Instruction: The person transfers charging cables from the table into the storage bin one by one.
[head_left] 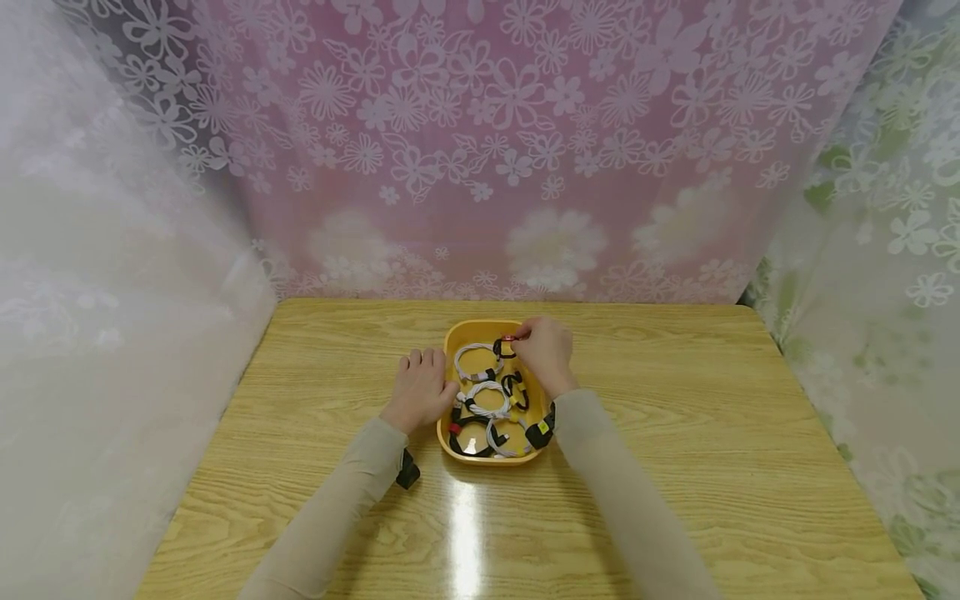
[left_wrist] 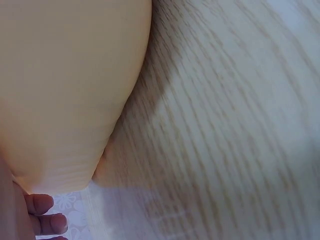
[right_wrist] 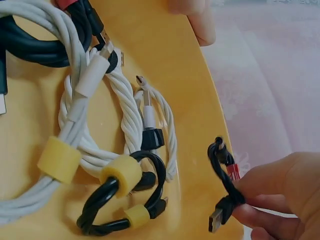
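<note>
A yellow plastic bin [head_left: 491, 461] holds several coiled cables. At its far right corner my right hand [head_left: 547, 354] pinches a short black USB cable with a red tie; in the right wrist view, thumb and fingers grip the black cable [right_wrist: 231, 189] over the bin's rim, its metal plug showing. My left hand [head_left: 422, 390] holds the bin's left side, thumb at the rim and fingers outside. The left wrist view shows the bin's outer wall [left_wrist: 65, 90] with some fingertips [left_wrist: 52, 223] beyond it.
Inside the bin lie white coiled cables [head_left: 487, 414], a black cable with yellow ties [right_wrist: 98, 204] and a thick black one with a red tie [head_left: 454, 428]. The wooden table [head_left: 675, 467] carries the bin. Floral curtains [head_left: 480, 150] stand behind and at both sides.
</note>
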